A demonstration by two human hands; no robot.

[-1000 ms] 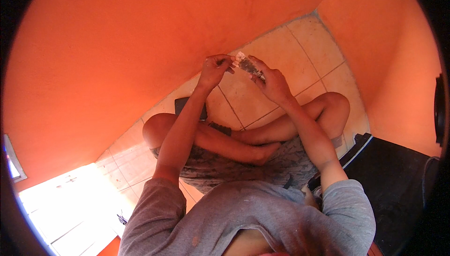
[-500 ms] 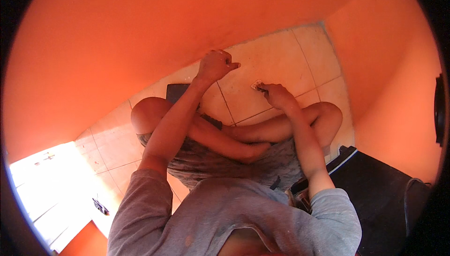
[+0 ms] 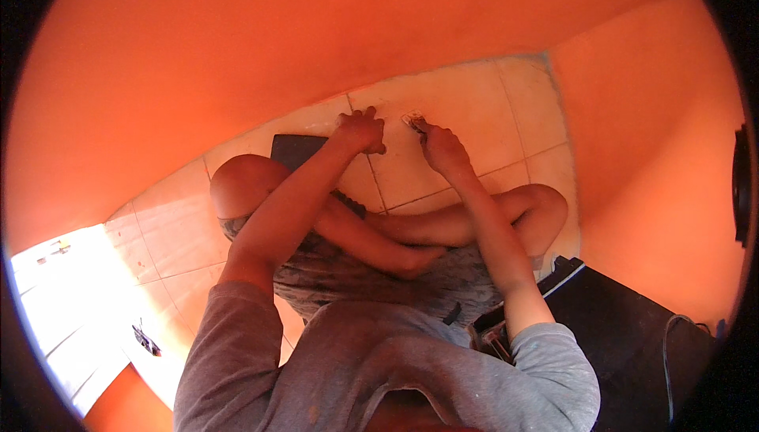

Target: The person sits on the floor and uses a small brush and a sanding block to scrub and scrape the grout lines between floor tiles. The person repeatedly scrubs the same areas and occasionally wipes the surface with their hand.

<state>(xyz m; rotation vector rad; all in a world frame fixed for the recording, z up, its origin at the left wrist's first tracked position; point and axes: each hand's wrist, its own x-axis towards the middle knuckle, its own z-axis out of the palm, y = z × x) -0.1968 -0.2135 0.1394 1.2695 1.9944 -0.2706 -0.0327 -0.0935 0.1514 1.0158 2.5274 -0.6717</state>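
My right hand is closed around one end of a small flat piece. Its pale, dark-marked tip pokes out toward the wall, close over the floor tiles; its exact kind is too small to tell. Left of it, my left hand is held palm down with the fingers apart and nothing visible in them, low over the tiled floor. Whether its fingertips touch the tiles I cannot tell. A flat dark panel lies beside my left forearm, partly covered by my leg.
An orange wall rises just beyond my hands, and another wall stands at the right. My crossed legs frame the near side. A large black box-like object with a cable sits at lower right. Dark glasses-like object lies at lower left.
My left hand has opened from a curled shape and come down a little toward me. My right hand has moved left and farther out with the small flat piece still in it.
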